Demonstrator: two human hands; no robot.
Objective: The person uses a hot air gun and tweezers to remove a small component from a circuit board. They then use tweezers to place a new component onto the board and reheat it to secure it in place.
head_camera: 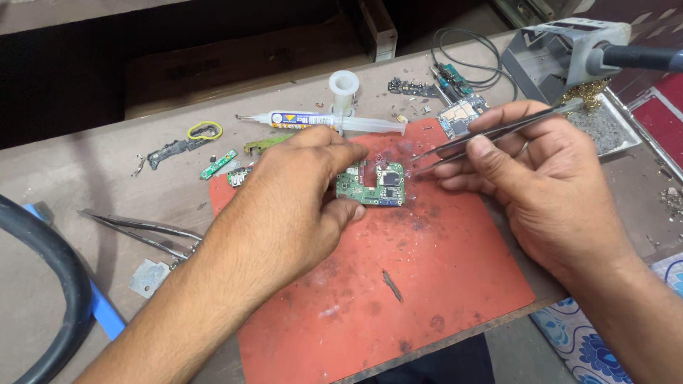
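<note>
A small green circuit board (377, 185) lies on a worn red work mat (398, 299). My left hand (292, 203) pinches the board's left edge between thumb and fingers. Metal tweezers (491, 135) are gripped in my right hand (541, 174), their tips spread a little and hovering just right of the board's upper corner. No part is visible between the tips.
A flux syringe (320, 121) and a white spool (343, 87) lie behind the mat. Small board pieces (217, 165), a yellow ring (205, 131), a second pair of tweezers (139, 231) and a black hose (50, 284) sit left. A soldering iron stand (562, 50), more boards (461, 114) and a metal tray (605, 131) sit right.
</note>
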